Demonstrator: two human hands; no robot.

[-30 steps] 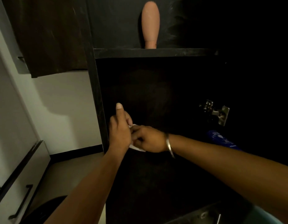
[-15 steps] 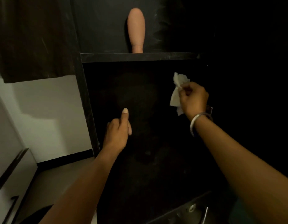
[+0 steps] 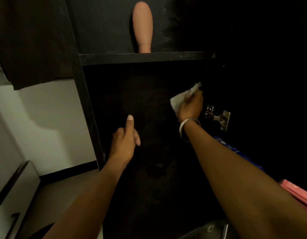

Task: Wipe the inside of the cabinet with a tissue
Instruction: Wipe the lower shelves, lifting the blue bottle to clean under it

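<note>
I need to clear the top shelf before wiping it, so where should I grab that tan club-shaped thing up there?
Grip the tan club-shaped object around its narrow neck just above the shelf, coming straight in from the open front. It stands upright, narrow end down, and the bulb above is probably too wide for a secure hold.

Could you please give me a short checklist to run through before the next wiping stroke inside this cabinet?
1. Tissue held firmly: ok. The right hand grips the white tissue bunched in its fingers.
2. Tissue touching the cabinet surface: cannot tell; the interior is too dark.
3. Left hand out of the way: ok. It holds nothing, thumb raised, apart from the tissue.
4. Metal hinge clear of the stroke: not ok. It sits just right of the right hand.
5. Shelf above: ok. The tan bottle-shaped object stands on it, well above the tissue.
</note>
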